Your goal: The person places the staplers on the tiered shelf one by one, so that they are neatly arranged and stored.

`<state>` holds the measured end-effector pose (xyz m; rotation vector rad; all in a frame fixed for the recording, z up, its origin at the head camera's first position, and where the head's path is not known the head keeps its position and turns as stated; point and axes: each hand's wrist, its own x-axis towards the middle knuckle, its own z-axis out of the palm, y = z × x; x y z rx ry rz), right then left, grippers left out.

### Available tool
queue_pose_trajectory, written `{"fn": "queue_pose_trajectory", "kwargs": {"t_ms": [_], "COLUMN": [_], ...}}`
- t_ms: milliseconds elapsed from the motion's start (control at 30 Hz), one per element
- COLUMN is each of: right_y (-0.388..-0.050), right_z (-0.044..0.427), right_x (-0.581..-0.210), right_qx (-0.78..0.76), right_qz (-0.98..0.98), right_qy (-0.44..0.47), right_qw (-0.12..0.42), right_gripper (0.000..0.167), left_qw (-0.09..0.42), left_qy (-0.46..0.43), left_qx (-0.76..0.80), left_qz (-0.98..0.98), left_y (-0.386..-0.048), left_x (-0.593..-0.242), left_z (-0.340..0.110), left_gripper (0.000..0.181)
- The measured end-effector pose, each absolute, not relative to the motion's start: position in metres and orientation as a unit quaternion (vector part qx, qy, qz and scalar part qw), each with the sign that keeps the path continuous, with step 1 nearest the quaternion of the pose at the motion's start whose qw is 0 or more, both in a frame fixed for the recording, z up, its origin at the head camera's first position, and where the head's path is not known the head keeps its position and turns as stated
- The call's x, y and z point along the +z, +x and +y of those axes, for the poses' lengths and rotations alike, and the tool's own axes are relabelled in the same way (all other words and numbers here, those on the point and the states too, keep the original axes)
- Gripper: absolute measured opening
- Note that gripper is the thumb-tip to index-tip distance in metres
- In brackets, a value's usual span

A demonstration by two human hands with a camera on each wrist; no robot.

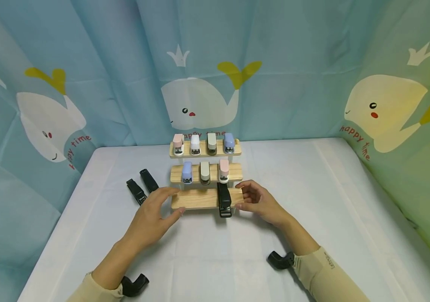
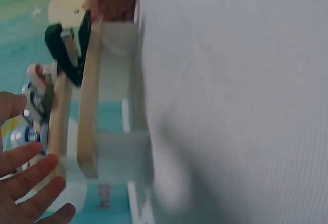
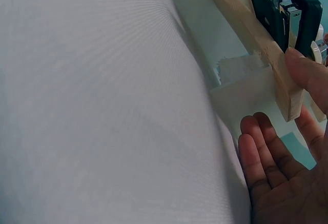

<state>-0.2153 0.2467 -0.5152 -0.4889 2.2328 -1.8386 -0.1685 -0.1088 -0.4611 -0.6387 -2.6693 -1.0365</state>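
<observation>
A three-tier wooden display rack (image 1: pixel 194 199) stands on the table, with a black stapler (image 1: pixel 224 200) on the right part of its lowest shelf. My left hand (image 1: pixel 150 220) hovers over that shelf's left end, fingers spread and holding nothing; the left wrist view shows its fingers (image 2: pixel 31 178) apart from the board. At the right end, my right hand (image 1: pixel 263 204) grips the shelf between thumb (image 3: pixel 305 70) and index finger, its other fingers loosely curled below. Small pink, blue and grey-green staplers stand on the middle shelf (image 1: pixel 177 174); several more are on the top shelf (image 1: pixel 237 147).
Two more black staplers (image 1: pixel 136 191) (image 1: pixel 149 180) lie on the white-covered table (image 1: pixel 215 260), left of the rack and near my left hand. Behind stands a blue curtain (image 1: pixel 294 50) with whale prints. A black wrist mount (image 1: pixel 281 260) sticks out from the right sleeve.
</observation>
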Motion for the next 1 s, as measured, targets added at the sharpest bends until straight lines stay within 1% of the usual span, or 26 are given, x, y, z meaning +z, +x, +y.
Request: {"fn": "queue_pose_trajectory", "kwargs": {"t_ms": [133,400,733,867,1000], "right_y": [-0.216,-0.216,-0.215,-0.215,-0.215], "right_z": [0.246,0.246,0.247,0.247,0.246], "right_x": [-0.515,-0.516,-0.515,-0.515,-0.515], "right_qx": [-0.625,-0.631,-0.623,-0.626,-0.631], "right_qz": [0.755,0.749,0.757,0.754,0.750], "right_qy": [-0.171,-0.176,-0.172,-0.168,-0.167], "right_qw": [0.100,0.104,0.100,0.103,0.107], "right_gripper": [0.056,0.056,0.056,0.057,0.057], "left_qw": [0.086,0.063,0.043,0.019,-0.016], "left_qy": [-0.182,-0.119,-0.045,-0.019,-0.007], "left_qx": [-0.362,-0.350,-0.337,-0.340,-0.336], "left_qz": [-0.910,-0.927,-0.939,-0.940,-0.942], "left_y": [-0.174,-0.190,-0.215,-0.222,-0.229], "left_x": [-0.460,-0.466,-0.478,-0.482,-0.486], "left_z": [-0.124,-0.154,-0.193,-0.202,-0.208], "left_gripper": [0.051,0.063,0.091,0.103,0.113]}}
